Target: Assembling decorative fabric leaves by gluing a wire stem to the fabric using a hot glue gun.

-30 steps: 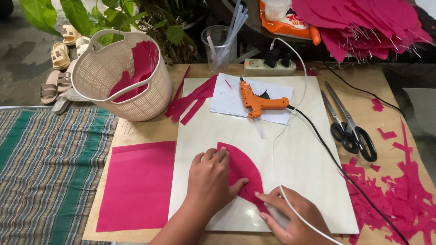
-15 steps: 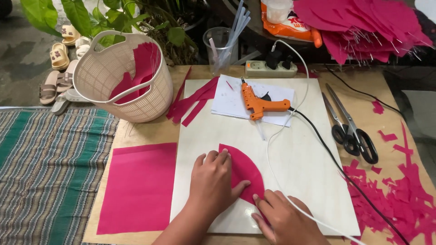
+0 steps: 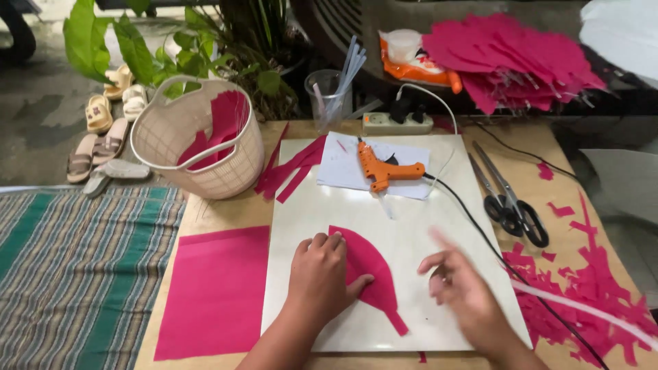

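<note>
My left hand lies flat on a pink petal-shaped piece of cloth and presses it onto the white board. The petal's narrow tip points toward the board's near edge. My right hand hovers just right of the petal, blurred by motion, with its fingers apart and nothing between them. A thin white rod streaks across the pink scraps to the right of that hand; whether the hand still touches it is unclear.
An orange glue gun lies on white paper at the board's far end, its black cable running down the right side. Scissors, pink scraps, a pink cloth sheet, a beige basket and a cup of glue sticks surround the board.
My right hand has left the petal's tip and swung to the right, opening its fingers. The white rod has moved right with it. My left hand stays on the petal.
</note>
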